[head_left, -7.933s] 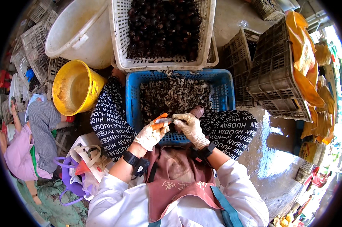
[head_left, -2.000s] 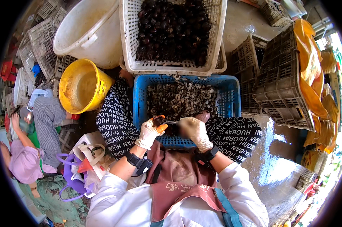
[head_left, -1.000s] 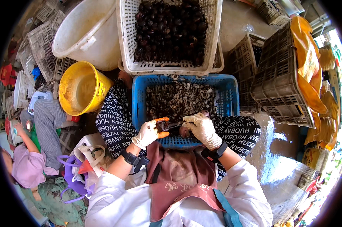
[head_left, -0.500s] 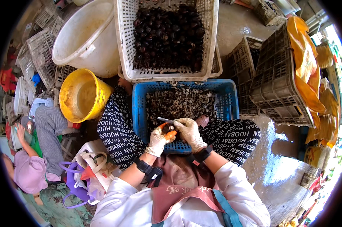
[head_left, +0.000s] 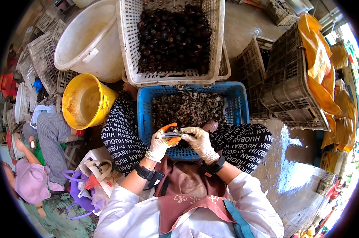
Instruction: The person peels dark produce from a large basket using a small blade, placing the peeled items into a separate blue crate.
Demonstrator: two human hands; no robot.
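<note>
While our pale-gloved left hand point(head_left: 157, 146), with orange covers point(head_left: 174, 141) on thumb and forefinger, faces our pale-gloved right hand point(head_left: 200, 146) over the near edge of the rectangular blue perforated plastic crate point(head_left: 243, 101), a slim grey tool point(head_left: 169, 135), metal by its look, lies across the gap between them. Our right fingertips appear pinched on its right end. Our left thumb and forefinger stand below and above its left part; we cannot tell whether they press on it or on a small piece hidden there.

We judge that we are partway through working one such piece with the tool. Loose dark and pale bits point(head_left: 187, 105) cover the floor of the blue crate. Beyond its far edge, a white perforated plastic crate point(head_left: 173, 79) holds a heap of rounded, glossy dark brown pieces point(head_left: 173, 39), probably the supply. Off the blue crate's left edge stands a round yellow plastic bucket point(head_left: 104, 99), and off its far left corner a large off-white plastic tub point(head_left: 104, 59).

As we see it, the next move calls for a firm left pinch and small, controlled strokes from the right, the tool's tip kept clear of our left fingertips. Working above the near edge should let scraps drop inside; a slick piece could slip.
</note>
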